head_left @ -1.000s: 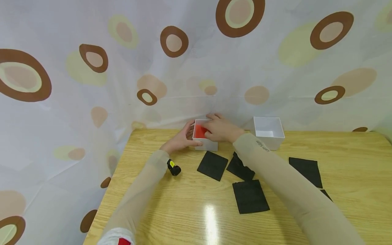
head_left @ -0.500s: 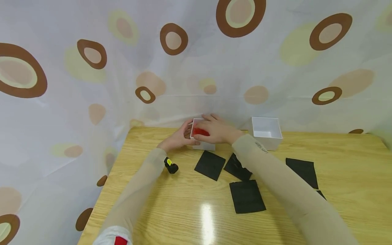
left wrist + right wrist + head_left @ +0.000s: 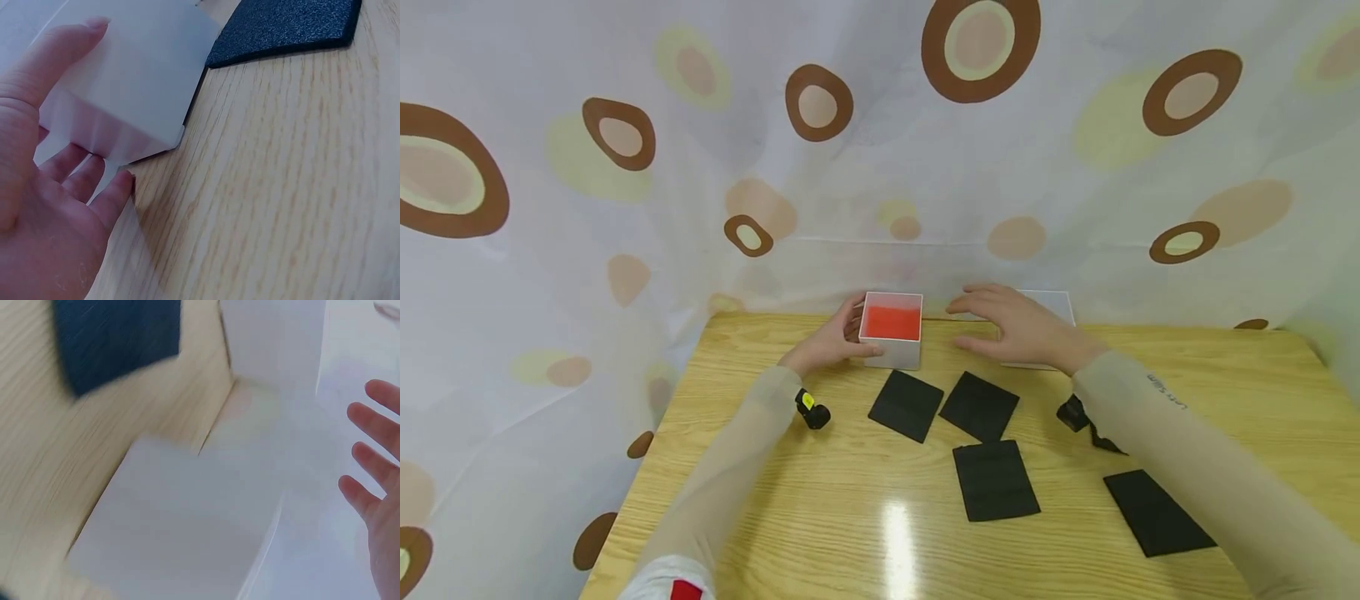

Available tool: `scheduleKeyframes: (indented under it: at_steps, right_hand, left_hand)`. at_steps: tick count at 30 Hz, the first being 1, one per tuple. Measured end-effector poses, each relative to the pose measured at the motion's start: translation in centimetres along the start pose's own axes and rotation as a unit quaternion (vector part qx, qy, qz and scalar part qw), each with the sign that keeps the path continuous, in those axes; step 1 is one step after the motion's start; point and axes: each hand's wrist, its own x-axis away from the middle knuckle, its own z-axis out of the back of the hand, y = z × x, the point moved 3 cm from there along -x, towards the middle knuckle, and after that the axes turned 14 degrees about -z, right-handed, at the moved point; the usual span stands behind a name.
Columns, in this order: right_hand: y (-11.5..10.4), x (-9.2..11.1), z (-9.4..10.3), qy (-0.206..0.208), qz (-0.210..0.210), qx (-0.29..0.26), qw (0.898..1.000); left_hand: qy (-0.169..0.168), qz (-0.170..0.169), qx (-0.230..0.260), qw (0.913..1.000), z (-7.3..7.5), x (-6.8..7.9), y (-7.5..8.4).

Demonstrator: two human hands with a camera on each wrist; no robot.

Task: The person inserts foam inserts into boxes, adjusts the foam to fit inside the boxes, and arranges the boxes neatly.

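Note:
At the back of the table stands a white square box (image 3: 891,356) with a red sheet or filling (image 3: 893,322) inside; its exact kind cannot be told. My left hand (image 3: 831,342) grips this box at its left side, thumb across the front wall and the other fingers round the side, as the white box (image 3: 134,69) in the left wrist view shows. My right hand (image 3: 1026,331) hovers with spread fingers, holding nothing, in front of a second white box (image 3: 1058,303), which it partly hides. That second box (image 3: 175,512) fills the lower part of the right wrist view.
Several black foam squares lie in front of the boxes: one near the left box (image 3: 906,406), one beside it (image 3: 980,407), another nearer (image 3: 997,481), and one at right (image 3: 1157,512) partly under my right sleeve. A patterned curtain (image 3: 850,192) hangs directly behind the table.
My right hand has come out of the box with the red inside and moved right to the second box. The left hand keeps its grip. The head view has shifted slightly.

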Motion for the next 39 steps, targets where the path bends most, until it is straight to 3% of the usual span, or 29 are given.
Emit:
scheduleKeyframes:
  at_steps: [11, 15, 22, 30, 39]
  right_hand:
    - [8.6, 6.1, 3.4, 0.034, -0.118, -0.049, 0.991]
    - [10.5, 6.8, 3.4, 0.027, -0.144, -0.054, 0.988]
    - [13.7, 6.6, 1.7, -0.034, -0.214, -0.085, 0.973]
    - [14.4, 6.4, 0.0, -0.072, -0.234, -0.159, 0.956]
    - [14.3, 6.3, -0.8, -0.060, -0.238, -0.190, 0.951]
  left_hand:
    - [0.001, 0.000, -0.020, 0.9998, -0.2, 0.3, 0.4]
    - [0.003, 0.008, -0.026, 0.9996, 0.0, 0.5, 0.4]
    - [-0.002, 0.011, -0.017, 0.9998, 0.0, 0.4, 0.7]
    - [-0.011, -0.001, -0.018, 0.9998, -0.4, 0.3, 0.8]
    - [-0.013, -0.001, -0.012, 0.9998, -0.2, 0.2, 0.6]
